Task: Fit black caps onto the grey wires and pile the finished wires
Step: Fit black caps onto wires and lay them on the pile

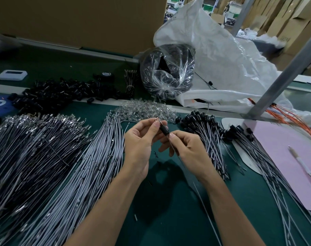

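At the bench: my L hand (142, 137) pinches the tip end of one grey wire (207, 212); my R hand (185, 148) pinches it just below the black cap (164, 130), already threaded on near the top. Both are held above the green mat (169, 201), prob. so the cap slides freely. Uncapped wires (98, 157) crowd the L edge, the finished pile (204, 132) sits near on the R, w/ bare mat between.

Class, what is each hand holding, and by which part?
Left hand pinches the grey wire near its tip; right hand pinches it below the black cap.
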Demonstrator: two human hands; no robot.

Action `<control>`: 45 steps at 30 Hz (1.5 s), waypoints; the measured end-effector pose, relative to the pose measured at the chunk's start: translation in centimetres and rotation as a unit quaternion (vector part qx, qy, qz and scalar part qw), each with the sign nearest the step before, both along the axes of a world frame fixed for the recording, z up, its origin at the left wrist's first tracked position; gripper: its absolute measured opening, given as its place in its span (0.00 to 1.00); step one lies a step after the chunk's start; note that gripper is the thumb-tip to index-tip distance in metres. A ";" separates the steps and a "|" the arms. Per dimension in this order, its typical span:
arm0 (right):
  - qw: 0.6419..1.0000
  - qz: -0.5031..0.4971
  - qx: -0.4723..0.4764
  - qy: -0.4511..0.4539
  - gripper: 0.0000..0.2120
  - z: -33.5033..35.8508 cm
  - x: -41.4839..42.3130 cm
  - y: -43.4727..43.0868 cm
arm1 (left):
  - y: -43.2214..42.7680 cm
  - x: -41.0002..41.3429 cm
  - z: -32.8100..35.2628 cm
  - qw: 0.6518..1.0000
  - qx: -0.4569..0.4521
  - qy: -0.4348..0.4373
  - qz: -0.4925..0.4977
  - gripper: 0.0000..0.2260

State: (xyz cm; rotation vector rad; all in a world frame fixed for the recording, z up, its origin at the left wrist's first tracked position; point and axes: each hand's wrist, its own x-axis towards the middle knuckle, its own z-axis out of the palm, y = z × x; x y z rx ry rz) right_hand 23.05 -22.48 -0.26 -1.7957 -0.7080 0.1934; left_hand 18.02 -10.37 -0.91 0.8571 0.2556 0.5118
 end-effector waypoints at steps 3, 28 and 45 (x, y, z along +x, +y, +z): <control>1.000 0.003 -0.003 -0.003 0.13 0.0 0.0 0.0 | 0.0 -0.1 0.0 1.000 0.001 -0.006 -0.003 0.05; 0.997 -0.016 -0.006 -0.073 0.06 -0.5 0.3 -0.2 | -0.5 -0.3 -0.2 0.995 0.098 0.013 0.016 0.05; 0.992 -0.052 0.056 -0.101 0.07 -0.5 -0.2 0.3 | -0.9 -0.2 -0.5 0.992 0.107 0.004 -0.074 0.15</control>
